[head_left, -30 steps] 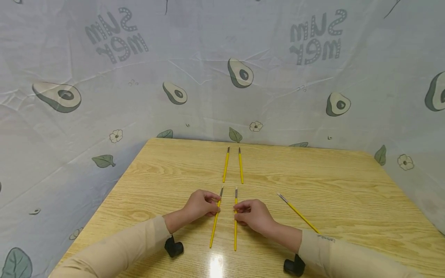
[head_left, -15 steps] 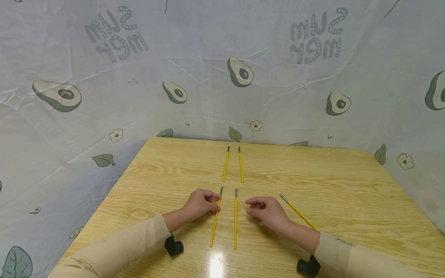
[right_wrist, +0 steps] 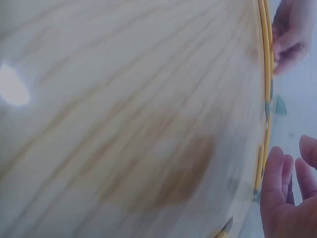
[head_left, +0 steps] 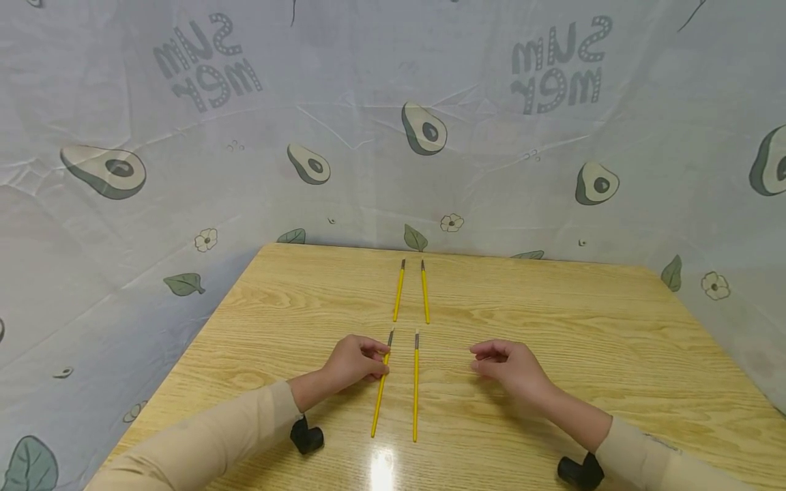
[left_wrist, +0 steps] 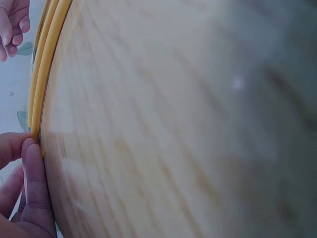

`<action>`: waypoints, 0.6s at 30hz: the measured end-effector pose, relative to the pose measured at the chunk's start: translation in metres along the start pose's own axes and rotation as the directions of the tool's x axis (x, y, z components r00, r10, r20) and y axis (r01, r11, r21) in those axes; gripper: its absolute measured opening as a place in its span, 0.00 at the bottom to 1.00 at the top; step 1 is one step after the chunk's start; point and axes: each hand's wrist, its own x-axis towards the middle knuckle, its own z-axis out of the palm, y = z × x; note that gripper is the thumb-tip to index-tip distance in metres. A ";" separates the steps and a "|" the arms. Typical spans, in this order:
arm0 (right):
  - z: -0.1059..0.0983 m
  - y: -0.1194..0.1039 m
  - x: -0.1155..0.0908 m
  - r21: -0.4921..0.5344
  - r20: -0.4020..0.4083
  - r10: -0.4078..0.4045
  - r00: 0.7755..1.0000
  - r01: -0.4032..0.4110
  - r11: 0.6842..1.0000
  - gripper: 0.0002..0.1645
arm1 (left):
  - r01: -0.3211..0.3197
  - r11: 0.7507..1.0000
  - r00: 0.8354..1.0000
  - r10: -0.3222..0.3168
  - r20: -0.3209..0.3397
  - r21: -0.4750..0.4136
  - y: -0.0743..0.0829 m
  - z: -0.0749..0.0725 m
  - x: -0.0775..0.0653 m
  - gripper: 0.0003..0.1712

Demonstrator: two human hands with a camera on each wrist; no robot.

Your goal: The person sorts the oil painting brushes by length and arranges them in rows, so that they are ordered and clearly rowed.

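Note:
My left hand (head_left: 356, 359) pinches a thin yellow paintbrush (head_left: 379, 399) near its metal ferrule; the brush lies slightly slanted on the table. Just right of it lies a second yellow paintbrush (head_left: 415, 389), pointing away from me, touched by neither hand. My right hand (head_left: 516, 368) hovers further right with loosely bent fingers and nothing between them. In the right wrist view, the tip of another paintbrush (right_wrist: 226, 227) shows low beside that hand; in the head view the right hand and forearm hide it. The left wrist view shows my fingertips (left_wrist: 30, 144) at the yellow handle.
Two more yellow paintbrushes, a left one (head_left: 399, 292) and a right one (head_left: 426, 293), lie further back on the wooden table (head_left: 295, 286). A patterned cloth (head_left: 368, 82) hangs behind the table's far edge. Black wrist cameras sit under both forearms.
My right hand has let go of the right near paintbrush and moved rightward, over the slanted paintbrush, which it now covers. My left hand stays on its paintbrush.

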 end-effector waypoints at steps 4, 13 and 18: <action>-0.013 0.002 -0.002 -0.022 -0.053 0.030 0.998 -0.031 0.999 0.19 | 0.004 1.000 1.000 -0.004 0.002 -0.006 0.001 0.000 -0.001 0.16; -0.042 0.008 -0.004 -0.132 -0.106 0.022 0.994 -0.036 0.991 0.20 | 0.002 1.000 1.000 -0.002 -0.009 -0.001 -0.001 0.000 -0.001 0.16; -0.054 0.017 -0.004 -0.178 -0.104 0.007 0.995 -0.025 0.984 0.20 | 0.005 1.000 1.000 -0.005 -0.007 -0.007 0.003 0.000 -0.003 0.16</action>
